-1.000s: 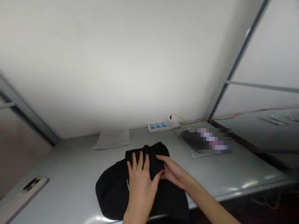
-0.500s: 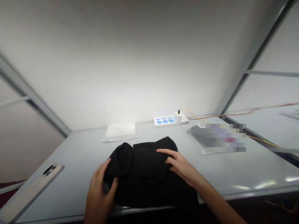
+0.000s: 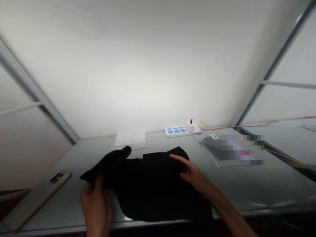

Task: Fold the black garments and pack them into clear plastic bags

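Note:
A piece of black cloth that looks like a garment (image 3: 158, 187) lies partly folded on the table, close to its front edge. My left hand (image 3: 96, 200) is closed on its left part, which is drawn out sideways and lifted to a pointed end. The fingertips of that hand are partly hidden under the cloth. On the upper right part of the cloth, my right hand (image 3: 195, 174) rests with the index finger stretched out and the thumb apart, pressing lightly from above. The exact kind of garment cannot be made out.
A light-coloured phone (image 3: 37, 200) lies at the left. Near the back wall are a clear plastic bag (image 3: 130, 140) and a white power strip (image 3: 182, 131) with a plug and yellow cable. A bagged dark item (image 3: 212, 148), partly blurred, lies at the right on the table (image 3: 237, 184).
My left hand has gripped the cloth's folded left part and pulled it out to the left, opening that fold. My right hand has stayed on the right part. The view has shifted slightly.

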Available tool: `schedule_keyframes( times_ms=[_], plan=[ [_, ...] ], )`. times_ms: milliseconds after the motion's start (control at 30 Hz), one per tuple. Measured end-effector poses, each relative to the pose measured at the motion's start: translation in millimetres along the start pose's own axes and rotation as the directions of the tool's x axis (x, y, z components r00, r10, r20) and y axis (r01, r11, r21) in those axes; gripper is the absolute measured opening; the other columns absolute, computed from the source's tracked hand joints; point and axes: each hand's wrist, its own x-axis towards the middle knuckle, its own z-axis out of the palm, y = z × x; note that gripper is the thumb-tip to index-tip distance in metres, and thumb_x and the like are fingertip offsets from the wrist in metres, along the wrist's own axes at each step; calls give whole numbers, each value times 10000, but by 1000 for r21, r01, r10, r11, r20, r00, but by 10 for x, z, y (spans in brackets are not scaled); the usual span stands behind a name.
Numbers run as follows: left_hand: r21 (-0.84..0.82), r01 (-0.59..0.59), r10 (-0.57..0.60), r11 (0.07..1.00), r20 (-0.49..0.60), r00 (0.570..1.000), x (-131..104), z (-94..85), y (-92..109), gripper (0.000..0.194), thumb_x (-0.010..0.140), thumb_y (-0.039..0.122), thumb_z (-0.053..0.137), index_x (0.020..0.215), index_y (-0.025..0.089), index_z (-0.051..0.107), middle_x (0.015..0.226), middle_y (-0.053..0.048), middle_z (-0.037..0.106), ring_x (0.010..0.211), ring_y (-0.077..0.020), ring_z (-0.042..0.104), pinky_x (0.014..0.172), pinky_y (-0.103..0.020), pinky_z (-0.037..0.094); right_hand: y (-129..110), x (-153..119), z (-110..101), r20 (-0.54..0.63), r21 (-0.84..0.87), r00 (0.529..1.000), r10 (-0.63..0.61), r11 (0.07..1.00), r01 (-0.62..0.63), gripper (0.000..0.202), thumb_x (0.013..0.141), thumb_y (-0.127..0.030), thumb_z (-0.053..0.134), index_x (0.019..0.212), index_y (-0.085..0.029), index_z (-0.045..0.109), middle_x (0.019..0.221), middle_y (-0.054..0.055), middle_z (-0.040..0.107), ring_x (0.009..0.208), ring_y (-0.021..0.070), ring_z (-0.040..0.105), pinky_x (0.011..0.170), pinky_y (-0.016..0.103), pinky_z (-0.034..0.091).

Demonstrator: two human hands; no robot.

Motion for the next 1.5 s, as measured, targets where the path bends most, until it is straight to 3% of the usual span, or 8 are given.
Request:
schedule_keyframes(
  times_ms=[267, 400, 500, 633, 867, 1133, 1333, 1500],
  plan=[
    [240, 198, -212, 950, 31, 977, -145, -553, -83, 409, 682, 503, 821, 980, 234, 744, 1033, -60, 747, 1053, -369, 697, 938, -553, 580, -41, -164, -510, 88, -125, 993, -77, 988, 88, 788, 738, -295, 814, 1471, -333, 527, 1535, 61, 517, 1417, 307, 474, 1196, 512, 342],
    [516, -261, 256, 816, 83, 963, -72, -760, -146, 738, 697, 659, 766, 1321, 287, 635, 1297, -74, 651, 1130, -367, 648, 1045, -578, 499, 78, -182, -602, 81, -420, 989, -127, 895, 149, 668, 738, -279, 811, 1374, -374, 627, 1489, 56, 552, 1397, 317, 478, 1223, 564, 269],
    [498, -650, 331, 574, 585, 741, 173, -727, -232, 715, 705, 663, 769, 1331, 345, 636, 1402, -67, 626, 1311, -382, 545, 1140, -580, 391, 127, -135, -595, 67, -526, 974, -218, 821, 221, 353, 780, -342, 773, 1132, -363, 774, 1498, 52, 527, 1418, 345, 429, 1225, 564, 255],
    [309, -822, 187, 479, 879, 439, 507, -545, -300, 332, 835, 572, 674, 1060, 355, 785, 1248, -64, 736, 1289, -351, 595, 1174, -578, 331, 98, -52, -549, 31, -535, 929, -369, 779, 327, 167, 878, -402, 665, 944, -338, 804, 1396, 63, 616, 1339, 343, 504, 1181, 544, 324],
    [352, -731, 75, 585, 874, 481, 916, -122, 436, 452, 857, 666, 587, 929, 266, 784, 909, -42, 784, 855, -283, 720, 812, -338, 555, -208, 249, -455, -206, -562, 878, -432, 787, 255, 356, 945, -512, 548, 842, -232, 742, 816, 41, 738, 821, 267, 673, 768, 367, 525],
    [380, -904, -77, 195, 925, 372, 1215, 1074, 517, 341, 946, 411, 555, 1077, 147, 726, 1102, -161, 749, 1052, -354, 693, 921, -469, 531, -282, 871, -448, -199, -837, 917, -345, 547, 24, 254, 922, -256, 580, 1081, -135, 736, 1055, 162, 763, 1014, 325, 706, 938, 459, 531],
    [-16, -977, 37, 211, 999, -9, 503, 144, -88, 752, 912, 594, 640, 1554, 283, 402, 1613, -96, 408, 1446, -324, 442, 1120, -479, 466, 54, -39, -335, 357, -822, 877, -323, 338, 459, 693, 902, -532, 684, 1523, -323, 456, 1559, 90, 489, 1441, 324, 435, 1166, 527, 392],
    [-118, -990, 334, 75, 939, -86, 453, -349, -313, 344, 1028, 343, 516, 1337, 243, 628, 1345, -67, 688, 1265, -277, 634, 980, -420, 585, 262, -237, -568, 474, -797, 815, -334, 232, 558, 429, 968, -229, 606, 1369, -382, 618, 1451, 38, 610, 1393, 289, 506, 1187, 628, 306]
  ],
)
